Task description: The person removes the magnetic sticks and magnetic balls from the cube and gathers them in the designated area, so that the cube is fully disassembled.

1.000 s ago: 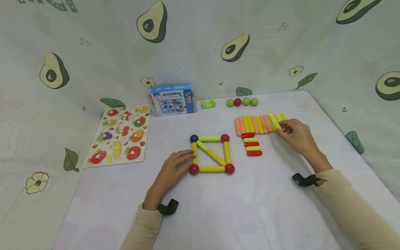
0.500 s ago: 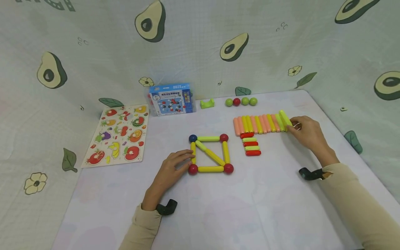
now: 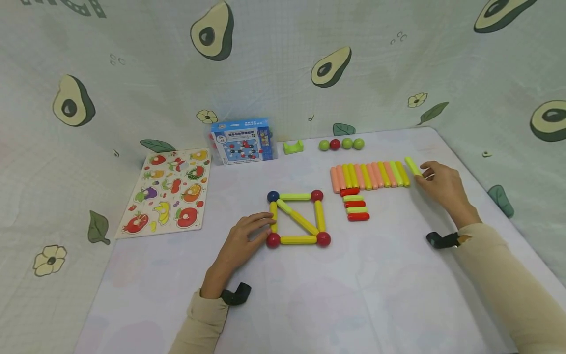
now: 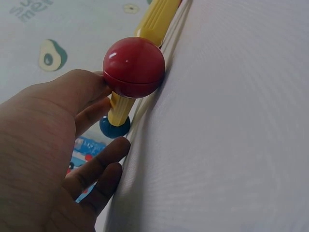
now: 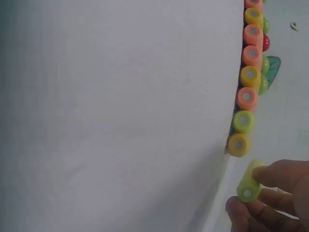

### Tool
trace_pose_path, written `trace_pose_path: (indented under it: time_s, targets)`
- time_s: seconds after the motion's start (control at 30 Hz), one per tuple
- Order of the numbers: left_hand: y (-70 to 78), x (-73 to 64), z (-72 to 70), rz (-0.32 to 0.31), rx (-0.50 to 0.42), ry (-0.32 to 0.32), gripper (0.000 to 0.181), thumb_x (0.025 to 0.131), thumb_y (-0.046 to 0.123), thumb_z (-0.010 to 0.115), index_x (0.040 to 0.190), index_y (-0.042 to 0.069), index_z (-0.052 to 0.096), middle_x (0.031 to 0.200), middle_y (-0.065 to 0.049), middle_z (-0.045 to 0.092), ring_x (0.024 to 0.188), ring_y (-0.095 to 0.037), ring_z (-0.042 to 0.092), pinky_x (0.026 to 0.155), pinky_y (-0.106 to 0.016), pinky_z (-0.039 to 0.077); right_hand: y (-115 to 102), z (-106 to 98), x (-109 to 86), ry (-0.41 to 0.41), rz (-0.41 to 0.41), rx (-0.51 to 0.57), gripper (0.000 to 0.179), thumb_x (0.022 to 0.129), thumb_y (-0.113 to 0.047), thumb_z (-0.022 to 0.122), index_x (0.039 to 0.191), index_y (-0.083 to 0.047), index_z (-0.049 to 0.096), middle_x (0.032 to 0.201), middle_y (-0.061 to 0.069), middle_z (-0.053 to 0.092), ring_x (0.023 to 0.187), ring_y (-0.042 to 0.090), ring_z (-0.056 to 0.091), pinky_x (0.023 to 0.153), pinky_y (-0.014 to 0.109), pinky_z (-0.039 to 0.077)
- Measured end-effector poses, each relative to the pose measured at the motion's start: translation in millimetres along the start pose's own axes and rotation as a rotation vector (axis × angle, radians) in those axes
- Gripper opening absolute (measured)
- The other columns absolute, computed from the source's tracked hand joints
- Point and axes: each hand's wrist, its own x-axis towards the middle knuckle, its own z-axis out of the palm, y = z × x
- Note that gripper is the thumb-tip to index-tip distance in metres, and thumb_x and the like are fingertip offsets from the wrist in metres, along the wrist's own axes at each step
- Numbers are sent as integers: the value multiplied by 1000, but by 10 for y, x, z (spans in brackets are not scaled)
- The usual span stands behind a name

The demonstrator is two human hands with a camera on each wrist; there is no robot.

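Observation:
My right hand (image 3: 442,187) pinches a light yellow-green magnetic stick (image 3: 413,166) between thumb and fingers, just right of a row of pink, yellow and green sticks (image 3: 369,176). In the right wrist view the held stick (image 5: 249,186) shows a grey round end and sits apart from the row's last yellow stick (image 5: 238,145). My left hand (image 3: 244,241) rests with relaxed fingers against the left side of a flat square of sticks and balls, touching its yellow stick (image 3: 274,223) near a red ball (image 3: 273,240). A diagonal stick (image 3: 298,218) runs inside the square from its blue ball (image 3: 272,196).
Short red and green sticks (image 3: 357,203) lie stacked below the row. Behind stand several green and red balls (image 3: 335,144), a green curved piece (image 3: 294,147) and a blue toy box (image 3: 243,141). A fruit puzzle board (image 3: 165,191) lies at the left.
My right hand has moved right with the stick, from over the row's right part to just past its end. A yellow stick now shows at the row's end. The left hand stays put.

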Motion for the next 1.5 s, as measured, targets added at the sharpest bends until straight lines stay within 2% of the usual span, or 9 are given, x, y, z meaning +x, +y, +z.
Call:
trace_pose_path:
  time_s: [0.3, 0.47, 0.57, 0.7, 0.77, 0.93, 1.0, 1.2, 1.5]
  targets:
    - [-21, -23, -4, 7, 9, 0, 30, 98, 31, 67, 127, 30, 69, 140, 17, 54, 126, -13, 49, 103, -45, 44, 11, 53, 46, -75, 51, -4, 40, 98, -21, 60, 126, 7, 53, 111, 31, 60, 104, 48, 54, 80, 59, 45]
    - [-20, -21, -25, 25, 16, 8, 31, 97, 30, 68, 128, 29, 69, 140, 16, 55, 125, -13, 49, 102, -43, 45, -5, 63, 47, -118, 19, -4, 37, 101, -24, 56, 125, 5, 57, 111, 30, 61, 104, 46, 55, 80, 58, 46]
    - [-21, -16, -31, 40, 14, 14, 31, 97, 29, 69, 127, 27, 69, 140, 13, 56, 126, -14, 50, 102, -45, 46, -80, 48, -6, -82, -13, -26, 38, 101, -22, 54, 125, 7, 58, 110, 30, 61, 100, 45, 56, 78, 57, 45]
    - [-22, -21, -29, 32, 14, -4, 31, 97, 30, 68, 128, 28, 69, 140, 14, 55, 127, -14, 49, 103, -45, 45, -469, 64, -261, -2, -109, -20, 34, 99, -16, 59, 123, 9, 60, 106, 27, 62, 93, 41, 58, 74, 55, 47]
    - [-24, -27, -30, 16, 17, -13, 31, 97, 31, 68, 128, 30, 69, 140, 17, 55, 127, -11, 49, 104, -42, 45, -773, 128, -447, -5, -215, 15, 31, 97, -13, 64, 121, 6, 63, 103, 22, 65, 90, 36, 60, 73, 51, 50]
    - [-34, -23, -34, 7, 9, 22, 29, 96, 30, 69, 126, 30, 70, 138, 19, 55, 125, -8, 49, 103, -37, 46, -1434, 421, -888, -188, -536, 130, 33, 89, -14, 77, 119, -3, 68, 102, 6, 68, 85, 20, 61, 72, 39, 57]
    - [-29, -9, -28, 23, -8, 31, 29, 97, 29, 69, 126, 28, 70, 139, 17, 55, 124, -10, 49, 102, -39, 46, -1587, 539, -1019, -272, -605, 155, 34, 87, -17, 80, 118, -6, 69, 103, 2, 67, 86, 16, 61, 73, 35, 58]
    - [-9, 2, 2, 18, -11, 34, 28, 98, 30, 67, 126, 26, 71, 138, 14, 56, 127, -11, 50, 104, -40, 45, -1789, 800, -1155, -363, -657, 192, 37, 82, -19, 84, 114, -8, 68, 100, -3, 60, 86, 12, 59, 75, 27, 56]
    - [-62, -36, -79, -32, -21, 89, 28, 96, 29, 69, 123, 23, 72, 134, 13, 58, 129, -7, 50, 107, -34, 43, -1978, 953, -1042, -309, -688, 167, 31, 83, -15, 82, 110, -5, 71, 94, 0, 56, 80, 11, 52, 67, 21, 51]
